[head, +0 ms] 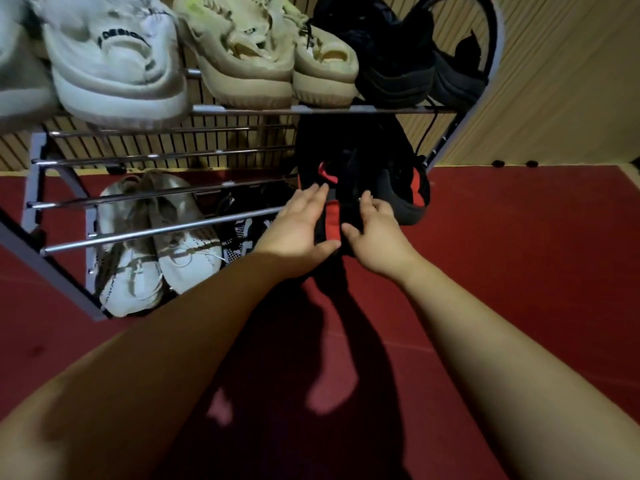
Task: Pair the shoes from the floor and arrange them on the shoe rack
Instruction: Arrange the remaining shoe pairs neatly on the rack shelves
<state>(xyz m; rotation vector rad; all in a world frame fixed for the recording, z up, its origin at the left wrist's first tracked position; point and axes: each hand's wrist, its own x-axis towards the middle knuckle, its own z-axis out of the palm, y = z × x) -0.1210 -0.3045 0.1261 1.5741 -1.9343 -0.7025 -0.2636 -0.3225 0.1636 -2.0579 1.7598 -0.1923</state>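
A metal shoe rack (214,221) fills the upper left of the view. At the right end of its middle shelf sit two black-and-red shoes, the nearer one (332,216) between my hands and the other (405,199) just right of it. My left hand (301,226) lies with straight fingers against the left side of the nearer shoe. My right hand (375,230) touches its right side with loosely spread fingers. The shoe's heel is hidden behind my hands.
The top shelf holds white sneakers (110,64), beige shoes (263,53) and black shoes (394,64). White-grey sneakers (162,244) and a black-white patterned shoe (242,233) sit on the bottom level. Red floor mat (519,254) lies right; a slatted wall (554,81) stands behind.
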